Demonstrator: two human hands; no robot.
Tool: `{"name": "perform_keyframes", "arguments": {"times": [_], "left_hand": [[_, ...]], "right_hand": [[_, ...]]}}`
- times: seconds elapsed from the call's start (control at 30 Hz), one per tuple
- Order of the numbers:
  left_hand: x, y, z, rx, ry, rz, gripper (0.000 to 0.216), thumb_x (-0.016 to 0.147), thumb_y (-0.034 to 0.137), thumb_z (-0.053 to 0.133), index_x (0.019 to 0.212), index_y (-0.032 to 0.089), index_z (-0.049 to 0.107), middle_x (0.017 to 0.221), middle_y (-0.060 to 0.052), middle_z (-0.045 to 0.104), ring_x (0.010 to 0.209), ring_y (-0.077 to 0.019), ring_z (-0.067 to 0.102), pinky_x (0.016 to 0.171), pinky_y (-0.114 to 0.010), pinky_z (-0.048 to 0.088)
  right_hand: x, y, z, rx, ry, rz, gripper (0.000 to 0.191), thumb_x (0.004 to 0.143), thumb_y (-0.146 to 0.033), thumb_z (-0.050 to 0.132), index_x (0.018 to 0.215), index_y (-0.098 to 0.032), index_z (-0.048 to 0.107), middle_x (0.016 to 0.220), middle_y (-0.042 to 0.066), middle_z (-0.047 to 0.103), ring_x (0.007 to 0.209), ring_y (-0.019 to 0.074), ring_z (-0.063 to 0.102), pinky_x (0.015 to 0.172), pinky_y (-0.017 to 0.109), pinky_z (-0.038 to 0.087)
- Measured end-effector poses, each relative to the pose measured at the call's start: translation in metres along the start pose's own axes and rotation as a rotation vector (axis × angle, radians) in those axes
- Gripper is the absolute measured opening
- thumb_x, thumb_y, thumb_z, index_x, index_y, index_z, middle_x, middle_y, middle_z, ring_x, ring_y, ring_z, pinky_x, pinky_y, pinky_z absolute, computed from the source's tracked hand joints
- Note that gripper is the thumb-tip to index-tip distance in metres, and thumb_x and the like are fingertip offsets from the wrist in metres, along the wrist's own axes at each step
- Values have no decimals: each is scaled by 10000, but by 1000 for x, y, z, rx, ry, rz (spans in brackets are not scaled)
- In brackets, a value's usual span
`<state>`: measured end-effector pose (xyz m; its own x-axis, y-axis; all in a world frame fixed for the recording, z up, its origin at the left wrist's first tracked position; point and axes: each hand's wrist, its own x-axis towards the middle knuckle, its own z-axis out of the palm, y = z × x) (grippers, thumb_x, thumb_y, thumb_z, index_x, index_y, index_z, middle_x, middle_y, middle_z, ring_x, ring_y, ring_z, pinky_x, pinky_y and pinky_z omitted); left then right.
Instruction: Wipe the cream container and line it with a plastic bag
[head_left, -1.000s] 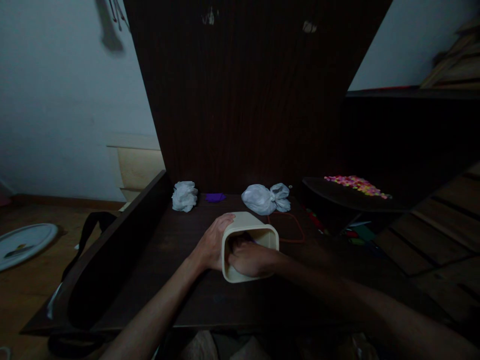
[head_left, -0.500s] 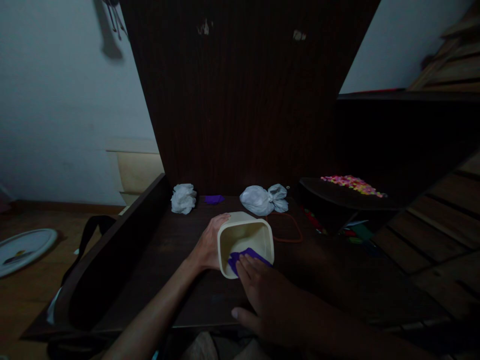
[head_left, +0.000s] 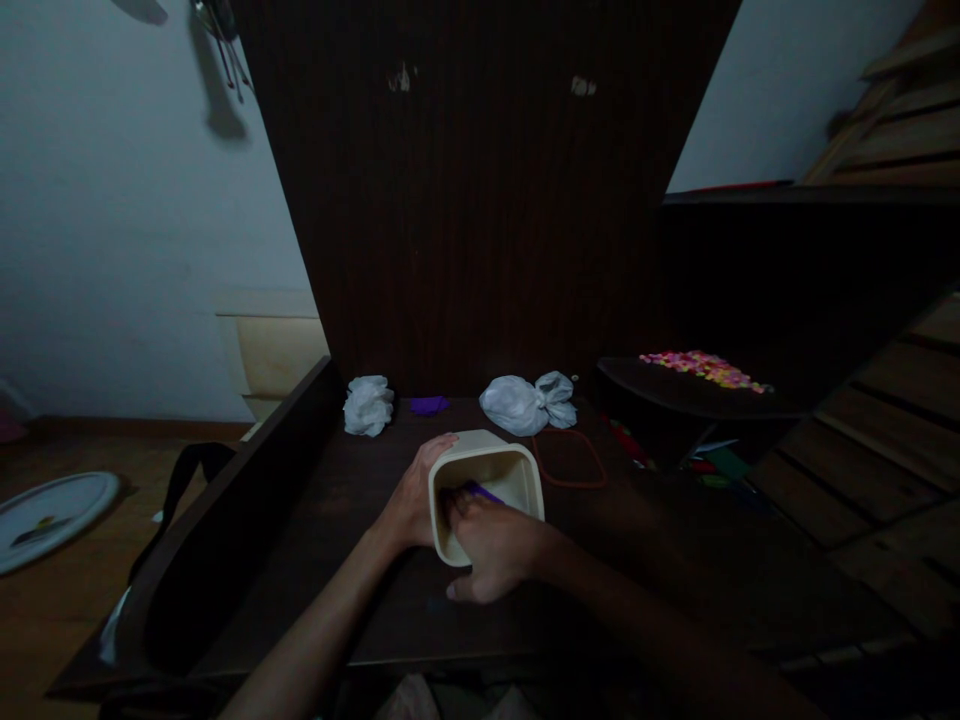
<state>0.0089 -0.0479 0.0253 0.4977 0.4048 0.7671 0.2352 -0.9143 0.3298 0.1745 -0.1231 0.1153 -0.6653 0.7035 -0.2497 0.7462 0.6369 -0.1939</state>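
Observation:
A cream plastic container [head_left: 529, 490] with rounded corners is tilted on its side above the dark wooden surface, its mouth facing me. My left hand [head_left: 416, 498] is wrapped round its left side and steadies it. The fingers of my right hand [head_left: 491, 545] are inside the container, pressed on a purple cloth [head_left: 482, 491] against the inner wall. Only a strip of that cloth shows; my fingers hide the rest. The thumb of this hand stays outside, below the rim.
Along the back lie a crumpled white plastic bag [head_left: 368, 405], a folded purple piece [head_left: 429, 405] and a knotted white bag [head_left: 517, 404]. Right of the container is a reddish-brown ring-shaped frame [head_left: 574, 485]. Small colourful pieces [head_left: 705, 369] sit on a corner shelf [head_left: 637, 380].
My right hand has gone deeper into the container with the purple cloth, towards its left inner wall. My left hand keeps its hold. The whole view has shifted slightly.

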Motion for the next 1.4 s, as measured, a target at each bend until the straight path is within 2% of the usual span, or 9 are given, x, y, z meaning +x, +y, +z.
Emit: {"name": "perform_keyframes", "arguments": {"times": [0.23, 0.37, 0.47, 0.57, 0.7, 0.87, 1.07, 1.23, 1.4], "left_hand": [[-5, -2, -4, -33, -12, -55, 1047, 678, 494, 844, 1521, 235, 279, 1458, -216, 482, 1399, -450, 465, 1135, -644, 411], [-4, 7, -6, -2, -15, -81, 1053, 698, 438, 858, 1531, 214, 254, 1504, -232, 427, 1430, -444, 426, 1155, -643, 394], [-3, 13, -5, 26, 29, -161, 990, 716, 367, 852, 1510, 212, 281, 1495, -212, 434, 1422, -430, 432, 1137, -637, 427], [-4, 16, -5, 47, 54, -211, 1002, 689, 374, 870, 1497, 233, 293, 1478, -184, 448, 1401, -428, 450, 1115, -635, 454], [-7, 18, -14, 49, 42, -150, 1079, 656, 426, 894, 1504, 211, 261, 1465, -206, 430, 1367, -440, 472, 1101, -648, 450], [-6, 19, -40, 25, -55, -286, 962, 731, 352, 840, 1497, 200, 280, 1426, -200, 479, 1318, -395, 535, 1098, -606, 472], [15, 10, -60, 44, -178, -218, 1264, 639, 450, 908, 1579, 184, 105, 1571, -260, 314, 1450, -455, 383, 1183, -658, 347], [25, 7, -56, 25, -277, -86, 1292, 609, 385, 903, 1594, 183, 92, 1613, -243, 270, 1481, -456, 338, 1216, -626, 317], [25, 8, -45, 33, -195, -57, 1180, 601, 370, 891, 1562, 209, 226, 1531, -202, 417, 1412, -460, 432, 1194, -639, 349]], "right_hand": [[-25, -25, 29, -139, 288, 22, 534, 902, -387, 670, 1276, -7, 630, 1275, 263, 673, 1152, 340, 664, 996, 436, 516], [-27, -14, 46, -294, 453, 53, 243, 956, -153, 565, 1154, -106, 697, 1124, 177, 755, 1005, 268, 728, 823, 363, 557], [-29, -1, 46, -339, 529, -30, 217, 983, -135, 522, 1107, -106, 697, 1078, 158, 762, 946, 233, 728, 818, 347, 549], [-31, 9, 35, -394, 503, -89, 208, 988, -123, 523, 1109, -91, 689, 1065, 154, 759, 937, 230, 721, 843, 359, 541], [-35, 22, 15, -460, 364, -116, 181, 986, -127, 529, 1064, -112, 693, 996, 123, 764, 939, 245, 718, 850, 384, 527], [-40, 40, -8, -529, 326, -193, 156, 976, -117, 543, 1058, -134, 674, 977, 111, 762, 972, 243, 697, 891, 399, 489], [-38, 50, -20, -633, 325, -315, 132, 962, -96, 549, 952, -171, 656, 873, 51, 754, 885, 216, 678, 917, 377, 456], [-35, 51, -25, -722, 317, -383, 140, 972, -108, 548, 954, -180, 668, 854, 45, 750, 855, 206, 678, 936, 380, 445], [-36, 50, -34, -756, 278, -339, 162, 959, -90, 554, 955, -161, 699, 871, 80, 759, 846, 210, 683, 862, 369, 483]]}}
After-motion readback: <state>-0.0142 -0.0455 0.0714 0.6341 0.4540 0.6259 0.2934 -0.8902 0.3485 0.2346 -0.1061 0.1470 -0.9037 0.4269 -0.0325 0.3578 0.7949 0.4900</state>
